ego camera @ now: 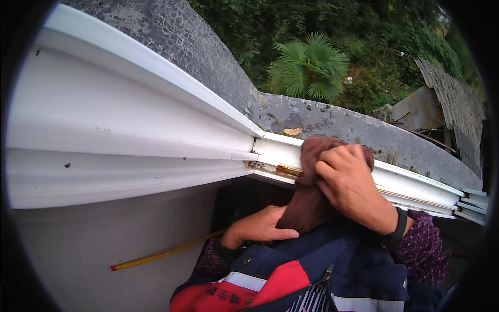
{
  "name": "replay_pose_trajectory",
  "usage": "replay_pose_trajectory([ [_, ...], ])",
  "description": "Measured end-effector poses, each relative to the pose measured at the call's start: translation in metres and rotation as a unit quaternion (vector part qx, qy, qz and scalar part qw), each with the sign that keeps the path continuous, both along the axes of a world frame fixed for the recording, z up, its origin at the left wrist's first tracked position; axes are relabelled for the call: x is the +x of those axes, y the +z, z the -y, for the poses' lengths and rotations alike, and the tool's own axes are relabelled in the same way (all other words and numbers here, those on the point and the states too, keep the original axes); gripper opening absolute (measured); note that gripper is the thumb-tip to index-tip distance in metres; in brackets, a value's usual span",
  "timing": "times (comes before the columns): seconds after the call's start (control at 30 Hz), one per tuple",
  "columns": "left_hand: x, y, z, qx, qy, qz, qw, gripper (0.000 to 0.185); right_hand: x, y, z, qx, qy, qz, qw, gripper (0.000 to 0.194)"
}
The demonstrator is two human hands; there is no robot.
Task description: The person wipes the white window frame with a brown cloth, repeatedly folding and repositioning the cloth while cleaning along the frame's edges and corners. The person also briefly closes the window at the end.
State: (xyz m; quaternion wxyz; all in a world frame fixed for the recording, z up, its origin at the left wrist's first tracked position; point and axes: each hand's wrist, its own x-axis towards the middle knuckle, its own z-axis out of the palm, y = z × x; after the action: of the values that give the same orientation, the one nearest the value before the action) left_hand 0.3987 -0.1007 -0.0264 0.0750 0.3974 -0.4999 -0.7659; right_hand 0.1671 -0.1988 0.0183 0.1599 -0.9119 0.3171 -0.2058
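A brown cloth [312,195] is bunched over the white window frame [413,187], right of its corner. My right hand [347,175] grips the cloth's upper part on the frame's track, fingers curled. Lower down, my left hand [261,226] is at the cloth's hanging end near my body; its thumb shows, but the cloth hides most of its fingers. Rust-brown dirt [288,171] lies in the track just left of the cloth, with more dark grime in the corner.
A yellow stick [163,255] with a red end slants at the lower left. Outside the frame runs a weathered grey ledge [280,107] bearing a dry leaf [292,131]. Beyond it are a fan palm [310,66], dense bushes and a corrugated roof [456,105].
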Motion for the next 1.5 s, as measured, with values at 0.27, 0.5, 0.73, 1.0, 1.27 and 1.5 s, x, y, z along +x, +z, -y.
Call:
replay_pose_trajectory([
  [0.27, -0.001, -0.012, -0.008, -0.296, 0.011, -0.060, 0.953, 0.059, 0.045, 0.008, -0.013, 0.357, 0.073, 0.030, 0.931, 0.030],
  [0.5, 0.033, 0.005, -0.040, -0.055, 0.120, -0.020, 0.991, 0.047, 0.075, 0.006, -0.002, 0.423, 0.093, 0.061, 0.899, 0.040],
  [0.73, 0.029, 0.000, -0.054, -0.112, 0.235, -0.004, 0.965, 0.043, 0.091, 0.001, -0.024, 0.278, 0.082, -0.114, 0.950, 0.056],
  [1.0, 0.022, 0.024, -0.054, -0.343, 0.418, -0.006, 0.841, 0.025, 0.016, 0.004, -0.023, 0.498, -0.004, 0.219, 0.839, 0.028],
  [1.27, -0.031, 0.083, -0.009, -0.408, 0.266, -0.024, 0.873, 0.025, -0.079, 0.073, -0.051, 0.368, -0.197, 0.350, 0.838, 0.028],
  [1.5, -0.082, 0.084, 0.013, -0.378, 0.374, -0.090, 0.842, 0.028, -0.137, 0.078, -0.052, 0.189, -0.331, 0.314, 0.869, 0.030],
])
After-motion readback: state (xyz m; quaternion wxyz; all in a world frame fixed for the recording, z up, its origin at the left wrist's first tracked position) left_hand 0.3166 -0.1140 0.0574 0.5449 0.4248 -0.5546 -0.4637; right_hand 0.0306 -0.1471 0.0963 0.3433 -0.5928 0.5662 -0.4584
